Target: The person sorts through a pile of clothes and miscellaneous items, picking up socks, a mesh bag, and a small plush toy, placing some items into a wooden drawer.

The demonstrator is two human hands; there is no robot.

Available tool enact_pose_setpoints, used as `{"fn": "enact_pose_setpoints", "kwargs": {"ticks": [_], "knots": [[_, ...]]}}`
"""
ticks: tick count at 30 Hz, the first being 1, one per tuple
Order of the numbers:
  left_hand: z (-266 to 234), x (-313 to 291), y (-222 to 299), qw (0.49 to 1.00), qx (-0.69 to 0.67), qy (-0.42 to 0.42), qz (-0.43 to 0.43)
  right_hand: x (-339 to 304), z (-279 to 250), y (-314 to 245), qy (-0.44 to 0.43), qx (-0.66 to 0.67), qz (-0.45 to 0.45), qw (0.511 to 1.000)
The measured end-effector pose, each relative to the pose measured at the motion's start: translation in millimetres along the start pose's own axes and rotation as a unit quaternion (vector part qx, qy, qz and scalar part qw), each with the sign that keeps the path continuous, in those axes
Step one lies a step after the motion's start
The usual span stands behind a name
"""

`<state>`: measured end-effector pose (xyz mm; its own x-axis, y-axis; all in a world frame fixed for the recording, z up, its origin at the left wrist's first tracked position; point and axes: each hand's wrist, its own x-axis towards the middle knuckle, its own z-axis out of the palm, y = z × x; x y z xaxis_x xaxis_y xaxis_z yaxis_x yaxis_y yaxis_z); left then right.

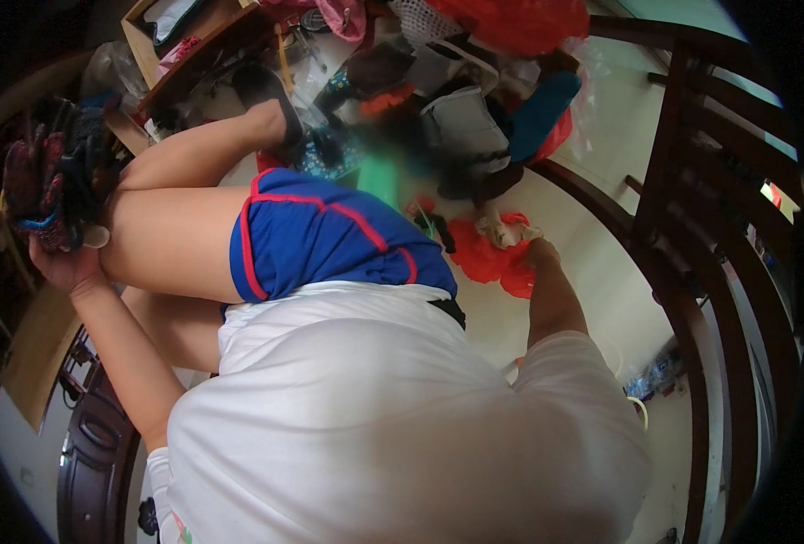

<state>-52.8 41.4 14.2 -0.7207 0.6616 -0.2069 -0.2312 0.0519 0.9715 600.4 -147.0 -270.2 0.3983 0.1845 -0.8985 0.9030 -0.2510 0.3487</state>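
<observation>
Clutching a shadowed bundle (50, 172) is the left grip (68, 267); whether the right grip (540, 255) holds red plastic (474, 256) is unclear.

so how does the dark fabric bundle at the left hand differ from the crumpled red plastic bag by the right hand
The dark fabric bundle shows maroon and blue patches; the crumpled red plastic bag is one bright colour. The left hand holds the bundle up; the bag lies low, by the right hand. Both look soft.
</observation>
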Motion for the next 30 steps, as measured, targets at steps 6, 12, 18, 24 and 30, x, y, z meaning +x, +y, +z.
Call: {"fn": "enact_pose_setpoints", "kwargs": {"ticks": [6,12,18,24,30], "knots": [[-16,13,-2,0.999,-0.016,-0.049,-0.006,30,16,3,-0.160,-0.146,-0.136,0.967],[-48,34,4,0.995,-0.016,0.091,0.021,6,-85,-91,0.170,0.224,-0.082,0.956],[-75,50,0,0.988,-0.096,-0.109,-0.041,6,-255,-167,0.535,0.395,-0.166,0.728],[-52,34,1,0.970,-0.145,-0.190,-0.035,15,-324,-260,0.353,0.150,-0.226,0.895],[-47,31,-4,0.971,-0.145,-0.182,-0.057,39,-173,-252,0.363,0.118,-0.299,0.874]]}}
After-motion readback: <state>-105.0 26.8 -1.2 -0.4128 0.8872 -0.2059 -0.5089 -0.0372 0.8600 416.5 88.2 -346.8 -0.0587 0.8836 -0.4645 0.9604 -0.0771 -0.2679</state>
